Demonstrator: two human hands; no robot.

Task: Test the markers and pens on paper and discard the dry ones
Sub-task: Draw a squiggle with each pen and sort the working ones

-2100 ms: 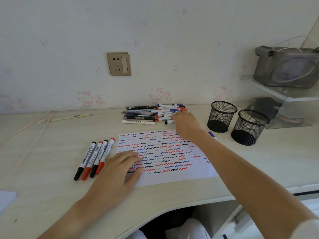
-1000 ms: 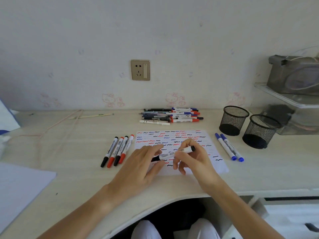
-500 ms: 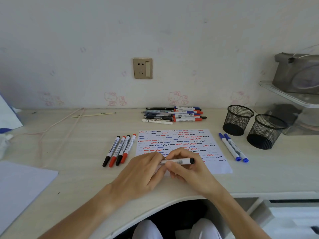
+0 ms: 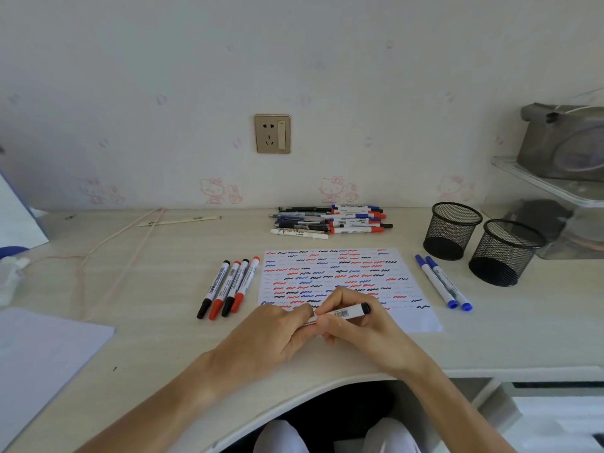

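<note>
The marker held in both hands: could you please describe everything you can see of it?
The marker has a white barrel, plastic by its look, with a printed barcode and a black right end. It lies roughly level, slightly raised to the right, just above the scribbled paper near the desk's front edge. The right hand grips the barrel; the left hand holds its left end, which the fingers hide, so whether the cap is on there cannot be told.

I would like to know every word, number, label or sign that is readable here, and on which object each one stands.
None reads clearly.
Marker held by both hands: a barcode label, digits too small.
Four markers left of the paper: printed labels and barcodes, blurred.
Pile of pens by the wall: printed labels, blurred.
Two blue markers: faint print, unreadable.
Paper: only squiggles, no words.
</note>
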